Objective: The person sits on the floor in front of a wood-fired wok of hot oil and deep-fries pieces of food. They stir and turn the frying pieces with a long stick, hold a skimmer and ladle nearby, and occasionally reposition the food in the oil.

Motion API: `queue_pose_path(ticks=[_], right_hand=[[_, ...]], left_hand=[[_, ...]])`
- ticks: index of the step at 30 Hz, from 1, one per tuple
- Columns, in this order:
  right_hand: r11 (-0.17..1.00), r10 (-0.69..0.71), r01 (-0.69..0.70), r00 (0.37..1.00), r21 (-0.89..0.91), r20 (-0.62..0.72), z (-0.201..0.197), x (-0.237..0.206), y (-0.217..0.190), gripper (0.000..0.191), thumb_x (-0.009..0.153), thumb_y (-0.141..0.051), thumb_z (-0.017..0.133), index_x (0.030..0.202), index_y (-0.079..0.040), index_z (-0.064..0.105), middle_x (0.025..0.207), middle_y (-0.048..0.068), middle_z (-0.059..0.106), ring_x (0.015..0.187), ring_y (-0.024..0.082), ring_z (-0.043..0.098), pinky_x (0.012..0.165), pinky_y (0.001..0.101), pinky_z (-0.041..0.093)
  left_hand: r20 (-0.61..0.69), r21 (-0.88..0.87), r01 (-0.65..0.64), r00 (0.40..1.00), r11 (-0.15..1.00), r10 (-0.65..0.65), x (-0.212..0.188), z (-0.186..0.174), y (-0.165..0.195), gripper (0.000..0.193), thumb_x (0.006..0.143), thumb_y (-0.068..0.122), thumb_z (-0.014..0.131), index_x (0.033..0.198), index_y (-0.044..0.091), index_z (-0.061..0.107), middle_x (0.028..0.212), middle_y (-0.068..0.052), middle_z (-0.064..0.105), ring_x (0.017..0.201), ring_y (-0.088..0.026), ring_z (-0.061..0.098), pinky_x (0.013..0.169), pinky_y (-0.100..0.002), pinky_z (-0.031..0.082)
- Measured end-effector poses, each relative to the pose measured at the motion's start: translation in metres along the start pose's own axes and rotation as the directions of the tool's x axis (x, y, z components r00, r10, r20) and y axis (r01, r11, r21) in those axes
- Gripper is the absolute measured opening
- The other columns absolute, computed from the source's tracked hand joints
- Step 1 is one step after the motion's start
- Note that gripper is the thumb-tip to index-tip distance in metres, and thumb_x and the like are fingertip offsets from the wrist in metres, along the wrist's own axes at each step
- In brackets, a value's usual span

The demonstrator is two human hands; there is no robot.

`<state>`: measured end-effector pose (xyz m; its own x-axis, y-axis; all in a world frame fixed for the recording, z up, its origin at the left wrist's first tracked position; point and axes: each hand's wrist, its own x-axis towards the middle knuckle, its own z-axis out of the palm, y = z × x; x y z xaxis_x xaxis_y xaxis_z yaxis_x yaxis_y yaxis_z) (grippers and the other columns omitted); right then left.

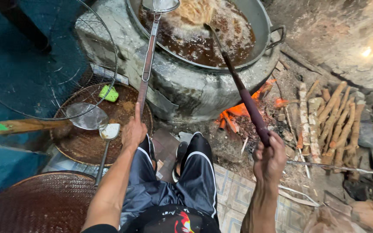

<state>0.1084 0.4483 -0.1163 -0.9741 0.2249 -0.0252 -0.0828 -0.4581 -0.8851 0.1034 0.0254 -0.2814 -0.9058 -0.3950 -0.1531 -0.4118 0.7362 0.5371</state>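
i sit on a floor (238, 194) of patterned tiles that gives way to bare dirt on my right. a round woven tray (87, 144) lies on it at my left, a second woven tray (39, 203) by the near-left corner. a plastered stove (186, 90) stands ahead with a fire (242, 108) burning at its base. a pile of firewood sticks (329, 121) lies on the dirt to the right, near the fire.
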Motion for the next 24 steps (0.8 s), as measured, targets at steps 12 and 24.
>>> queue_pose_path(ticks=[12, 24], right_hand=[[0.952, -0.277, 0.279, 0.960, -0.128, 0.038, -0.002, -0.040, -0.037, 0.028, 0.112, -0.013, 0.054, 0.132, 0.006, 0.059, 0.082, 0.014, 0.059, 0.065, 0.015, 0.057, 0.049, 0.0241, 0.046], [0.916, -0.268, 0.308, 0.947, -0.256, 0.180, 0.053, 0.044, 0.047, 0.028, 0.114, -0.018, 0.052, 0.135, -0.001, 0.062, 0.086, 0.011, 0.064, 0.066, 0.014, 0.062, 0.055, 0.0259, 0.052]], left_hand=[[-0.031, -0.014, -0.028, 0.999, 1.000, 0.027, 0.004, 0.008, -0.008, 0.092, 0.090, 0.019, 0.057, 0.166, 0.023, 0.004, 0.110, -0.028, 0.063, 0.090, -0.050, 0.068, 0.082, -0.059, 0.054], [0.003, -0.018, -0.002, 1.000, 1.000, 0.002, 0.006, 0.005, -0.003, 0.092, 0.091, 0.019, 0.054, 0.165, 0.025, 0.001, 0.115, -0.029, 0.061, 0.087, -0.050, 0.067, 0.080, -0.059, 0.054]])
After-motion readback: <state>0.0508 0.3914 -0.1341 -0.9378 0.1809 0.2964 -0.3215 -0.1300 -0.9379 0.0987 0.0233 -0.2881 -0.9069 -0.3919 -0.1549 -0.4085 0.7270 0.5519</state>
